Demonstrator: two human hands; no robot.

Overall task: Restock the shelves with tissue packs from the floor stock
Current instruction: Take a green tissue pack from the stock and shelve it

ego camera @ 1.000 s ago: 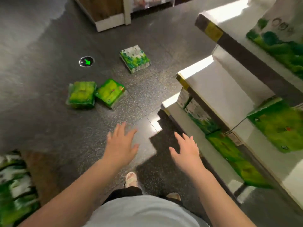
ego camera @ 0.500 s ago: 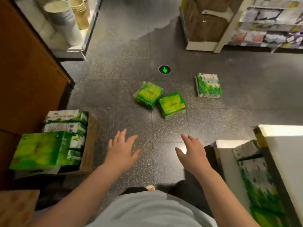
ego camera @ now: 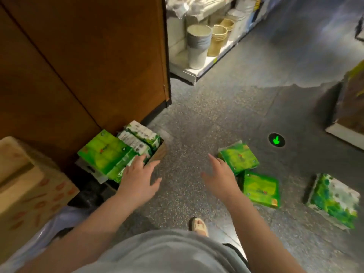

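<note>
Both hands are spread open and hold nothing: the left hand [ego camera: 137, 179] over the brown cardboard box [ego camera: 157, 152] of green plastic-wrapped tissue packs [ego camera: 106, 153], the right hand [ego camera: 220, 177] near two loose green tissue packs [ego camera: 239, 158] on the floor.

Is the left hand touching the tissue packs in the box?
Cannot tell. In the head view the left hand overlaps the tissue packs, fingers straight; contact unclear.

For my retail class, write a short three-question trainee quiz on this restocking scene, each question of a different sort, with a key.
1. True or false: the left hand grips a tissue pack.
2. How many loose packs lie on the floor? A two, B three, C five.
3. Fill in: the open carton of packs stands against a brown ____.

Key: 1 false, both hands are open, the right hand too. 2 B. 3 cabinet.
</note>
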